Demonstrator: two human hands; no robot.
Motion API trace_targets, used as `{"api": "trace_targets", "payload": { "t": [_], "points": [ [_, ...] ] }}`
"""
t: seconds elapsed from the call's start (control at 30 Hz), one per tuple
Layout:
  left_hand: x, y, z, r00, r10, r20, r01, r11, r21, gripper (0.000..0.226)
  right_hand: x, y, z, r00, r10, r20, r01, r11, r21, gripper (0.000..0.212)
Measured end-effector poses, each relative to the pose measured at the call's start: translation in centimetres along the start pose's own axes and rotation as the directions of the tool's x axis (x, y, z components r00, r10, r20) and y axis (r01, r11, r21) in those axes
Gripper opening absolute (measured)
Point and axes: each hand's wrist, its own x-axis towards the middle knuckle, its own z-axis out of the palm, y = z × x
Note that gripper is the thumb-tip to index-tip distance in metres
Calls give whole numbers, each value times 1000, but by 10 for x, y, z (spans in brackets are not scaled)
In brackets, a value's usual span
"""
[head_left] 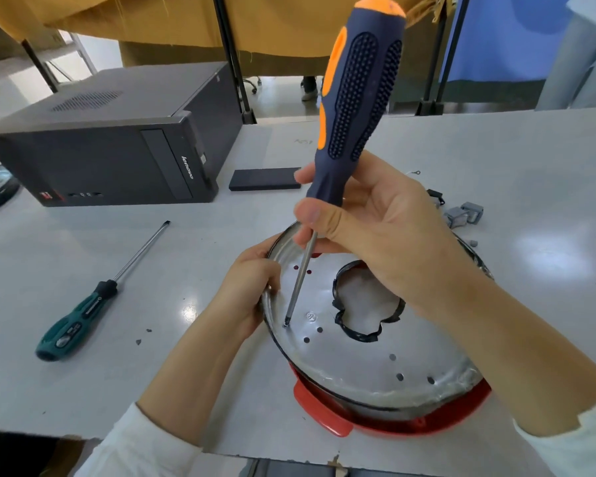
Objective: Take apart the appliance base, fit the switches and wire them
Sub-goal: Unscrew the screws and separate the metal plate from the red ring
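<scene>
- One appliance base (375, 359): upturned, silver plate with small holes, red rim.
- Your right hand (369, 228) pinches the screwdriver (355, 98), tip on a screw.
- Your left hand (252, 287) grips the base's edge.

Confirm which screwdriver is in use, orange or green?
The orange-and-navy screwdriver: right hand holds it upright, tip on the metal plate. The green one lies untouched on the table.

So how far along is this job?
Early. The right hand holds the orange screwdriver with its tip on a screw in the metal base plate, while the left hand grips the rim. The plate is still on; grey parts wait unfitted.
</scene>
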Motion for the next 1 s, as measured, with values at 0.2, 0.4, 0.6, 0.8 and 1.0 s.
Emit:
{"api": "trace_targets", "payload": {
  "t": [0.2, 0.4, 0.6, 0.8, 1.0],
  "points": [
    [5, -5, 4, 991, -61, 121, 60, 998, 14, 52, -3, -1, -3, 1000, 12, -26, -12, 1000, -5, 19],
    [2, -10, 4, 993, -52, 110, 64, 992, -113, 37, -3, 1, -5, 999, 13, -46, -12, 1000, 27, 17],
    [-11, -11, -2, 989, -19, 149, 28, 998, -63, 47, -3, 3, -6, 998, 12, -60, -12, 1000, 1, 16],
    [-11, -11, 8, 994, -22, 105, 30, 997, -77, 41, -6, 0, -5, 998, 12, -54, -12, 1000, -1, 16],
    [-8, -10, 10, 980, -22, 196, 38, 996, -77, 38, -7, -3, -9, 999, 28, 19, -28, 1000, -9, 18]
  ]
}}
